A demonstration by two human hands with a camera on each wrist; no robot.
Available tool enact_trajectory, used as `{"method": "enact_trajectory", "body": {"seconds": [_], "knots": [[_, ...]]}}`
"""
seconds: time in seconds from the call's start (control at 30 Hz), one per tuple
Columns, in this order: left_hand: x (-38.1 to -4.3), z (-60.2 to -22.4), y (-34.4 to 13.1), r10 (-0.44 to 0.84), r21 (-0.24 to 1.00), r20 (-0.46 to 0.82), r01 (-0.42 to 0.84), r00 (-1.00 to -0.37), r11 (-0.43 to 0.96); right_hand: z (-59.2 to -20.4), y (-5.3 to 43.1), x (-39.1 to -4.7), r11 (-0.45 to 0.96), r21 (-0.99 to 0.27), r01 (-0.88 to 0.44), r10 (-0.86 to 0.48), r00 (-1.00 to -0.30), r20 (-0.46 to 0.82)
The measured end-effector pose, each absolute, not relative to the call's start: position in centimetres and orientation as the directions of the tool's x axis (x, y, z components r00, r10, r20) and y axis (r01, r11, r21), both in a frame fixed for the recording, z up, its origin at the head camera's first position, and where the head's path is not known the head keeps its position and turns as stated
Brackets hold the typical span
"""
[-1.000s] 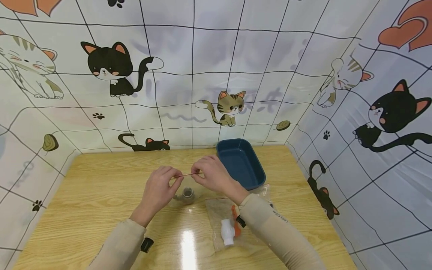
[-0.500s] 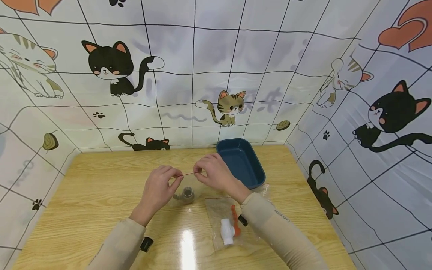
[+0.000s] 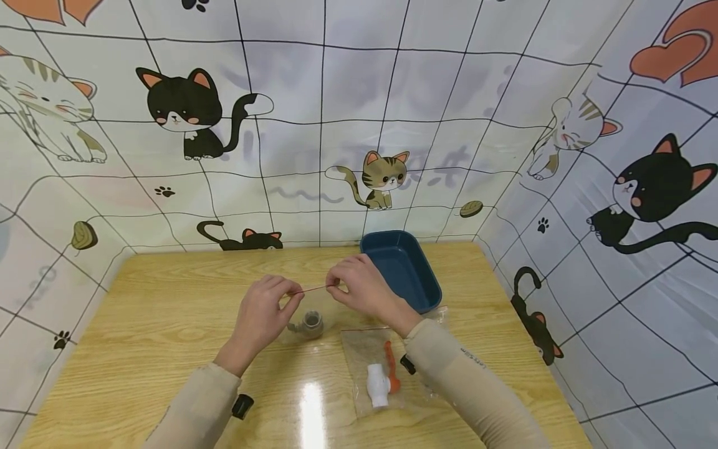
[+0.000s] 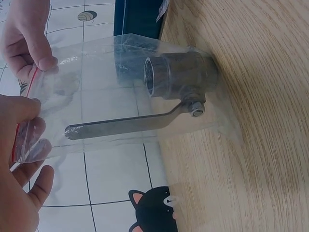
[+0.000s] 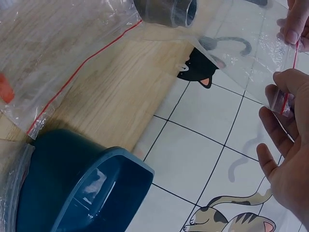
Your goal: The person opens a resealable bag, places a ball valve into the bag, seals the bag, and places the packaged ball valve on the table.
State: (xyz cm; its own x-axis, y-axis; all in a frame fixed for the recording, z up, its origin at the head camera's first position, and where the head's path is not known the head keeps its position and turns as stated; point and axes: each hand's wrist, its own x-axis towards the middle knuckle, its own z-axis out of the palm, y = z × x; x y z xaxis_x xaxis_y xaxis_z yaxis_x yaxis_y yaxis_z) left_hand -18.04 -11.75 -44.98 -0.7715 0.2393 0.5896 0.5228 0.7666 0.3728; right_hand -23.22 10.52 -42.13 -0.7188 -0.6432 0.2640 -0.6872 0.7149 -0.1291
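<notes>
Between my two hands hangs a clear zip bag with a red line along its top edge. Inside it is a grey metal ball valve with a long flat lever, its body down at the table. My left hand pinches one end of the red-lined edge between thumb and fingers. At the other end, my right hand pinches the same edge. The strip is stretched straight between the hands. In the right wrist view, the valve's round open end shows at the top.
A second clear bag lies to the right, holding a white valve with an orange handle. Behind it, a dark blue plastic bin stands near the table's back edge. Cat-printed sheeting surrounds the wooden table.
My right hand has slid a little to the right along the bag's edge, widening the gap between the hands. My left hand has stayed almost in place.
</notes>
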Motion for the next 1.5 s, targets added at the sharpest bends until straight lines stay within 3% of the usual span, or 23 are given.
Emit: {"method": "enact_trajectory", "body": {"seconds": [0.57,1.13,1.5], "knots": [[-18.0,-45.1,-11.7,0.233,0.382,0.575,0.509,-0.784,0.771,-42.1,11.5,-23.5,0.702,-0.123,-0.701,-0.654,-0.704,0.277],[-17.9,-45.0,-11.7,0.228,0.395,0.557,0.496,-0.799,0.773,-42.2,12.6,-23.6,0.726,-0.144,-0.672,-0.630,-0.734,0.253],[-17.3,-45.1,-13.8,0.207,0.391,0.541,0.462,-0.815,0.796,-42.4,11.8,-23.5,0.775,-0.088,-0.626,-0.599,-0.771,0.215]]}}
